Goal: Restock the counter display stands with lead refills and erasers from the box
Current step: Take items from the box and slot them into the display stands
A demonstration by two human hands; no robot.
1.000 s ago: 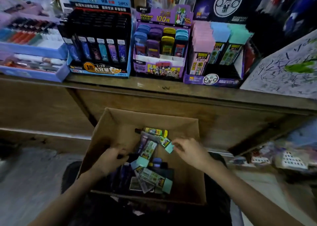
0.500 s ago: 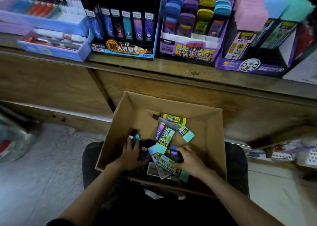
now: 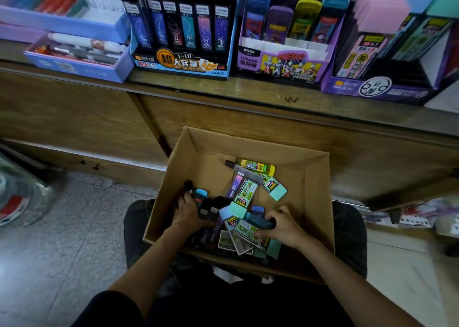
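Observation:
An open cardboard box (image 3: 308, 192) rests on my lap, holding a jumble of lead refill cases and erasers. My left hand (image 3: 187, 213) is inside at the left, fingers closed around dark lead refill cases (image 3: 208, 208). My right hand (image 3: 283, 224) is at the right, gripping a dark blue case (image 3: 260, 221) beside a green-labelled refill pack (image 3: 244, 232). A teal-capped pack (image 3: 277, 190) and a yellow case (image 3: 255, 166) lie loose farther back. On the counter stand the black constellation refill stand (image 3: 183, 28), the purple Ultraman stand (image 3: 283, 36) and a pastel refill stand (image 3: 382, 53).
The wooden counter edge (image 3: 290, 100) runs across above the box. Blue pen trays (image 3: 74, 53) sit at the counter's left. A clear plastic bag (image 3: 22, 197) lies on the tiled floor at left; packaged goods (image 3: 422, 215) sit low on the right.
The view tilted down and moved closer to the box. My right hand moved from the box's far side to the near right pile and closed on a case; my left hand dug deeper.

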